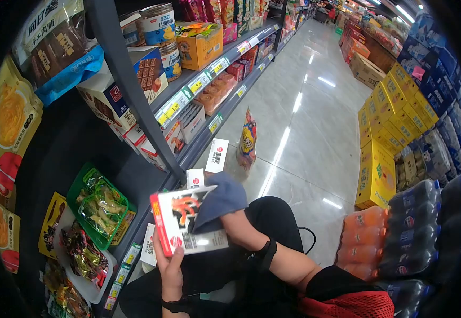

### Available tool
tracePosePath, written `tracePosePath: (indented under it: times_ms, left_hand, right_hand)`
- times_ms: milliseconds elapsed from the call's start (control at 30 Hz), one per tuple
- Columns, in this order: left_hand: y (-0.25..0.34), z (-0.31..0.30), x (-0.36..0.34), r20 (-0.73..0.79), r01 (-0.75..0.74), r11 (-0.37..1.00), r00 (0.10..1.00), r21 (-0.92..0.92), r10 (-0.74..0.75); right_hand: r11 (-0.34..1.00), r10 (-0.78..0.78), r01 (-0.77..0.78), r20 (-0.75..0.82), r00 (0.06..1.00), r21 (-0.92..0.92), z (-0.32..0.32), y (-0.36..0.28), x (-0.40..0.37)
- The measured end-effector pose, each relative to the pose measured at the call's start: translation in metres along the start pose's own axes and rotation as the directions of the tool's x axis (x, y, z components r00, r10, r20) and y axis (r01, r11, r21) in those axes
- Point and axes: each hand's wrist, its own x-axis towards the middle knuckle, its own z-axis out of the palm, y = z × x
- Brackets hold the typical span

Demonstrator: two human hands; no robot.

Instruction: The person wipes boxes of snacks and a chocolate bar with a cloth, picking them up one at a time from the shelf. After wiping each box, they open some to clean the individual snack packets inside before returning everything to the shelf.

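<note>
Shelf runs along the left. Box sits near, centre: left hand closed round its lower edge. Cloth lies on the box's upper right, covering the right hand; its grip cannot be told. Risk: one-edge hold; firm rubbing may lever the box loose onto the floor.

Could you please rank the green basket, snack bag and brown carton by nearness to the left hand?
1. Green basket, on the shelf by the left hand.
2. Snack bag, on the floor ahead.
3. Brown carton, far down the aisle.
</note>
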Motion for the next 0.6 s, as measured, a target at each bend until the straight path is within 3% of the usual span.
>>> tracePosePath:
  times_ms: [33, 67, 200, 267, 300, 367, 467, 600]
  left_hand:
    - [0.005, 0.003, 0.000, 0.029, 0.035, 0.999, 0.999, 0.002, -0.035]
    - [0.009, 0.007, -0.002, 0.054, 0.070, 0.998, 0.996, 0.004, -0.070]
    - [0.008, 0.015, -0.002, 0.039, 0.094, 0.992, 0.995, -0.079, -0.092]
    - [0.010, 0.014, -0.002, 0.002, 0.091, 0.986, 0.996, -0.143, -0.092]
    - [0.008, 0.015, 0.004, -0.057, 0.002, 0.992, 0.998, -0.129, -0.009]
    - [0.009, -0.011, 0.003, -0.219, -0.139, 0.990, 0.966, -0.001, 0.135]
    - [0.026, -0.030, 0.008, -0.350, -0.274, 0.943, 0.879, 0.188, 0.325]
    - [0.029, -0.036, 0.010, -0.392, -0.308, 0.873, 0.801, 0.379, 0.453]
  right_hand:
    - [0.963, 0.170, -0.159, -0.030, 0.985, 0.218, -0.001, 0.003, 0.000]
    - [0.931, 0.268, -0.269, 0.039, 0.963, 0.246, -0.009, 0.005, 0.004]
    - [0.924, 0.239, -0.242, 0.047, 0.970, 0.297, -0.015, 0.000, 0.009]
    - [0.961, 0.176, -0.154, -0.078, 0.981, 0.231, -0.011, -0.004, 0.009]
    - [0.972, 0.152, -0.125, -0.125, 0.980, 0.199, -0.003, -0.009, 0.010]
    - [0.909, 0.263, -0.208, -0.109, 0.959, 0.361, -0.008, -0.025, 0.014]
    - [0.934, 0.173, -0.093, -0.211, 0.962, 0.344, -0.027, -0.017, 0.022]
    - [0.902, 0.211, -0.091, -0.248, 0.945, 0.422, -0.041, -0.021, 0.029]
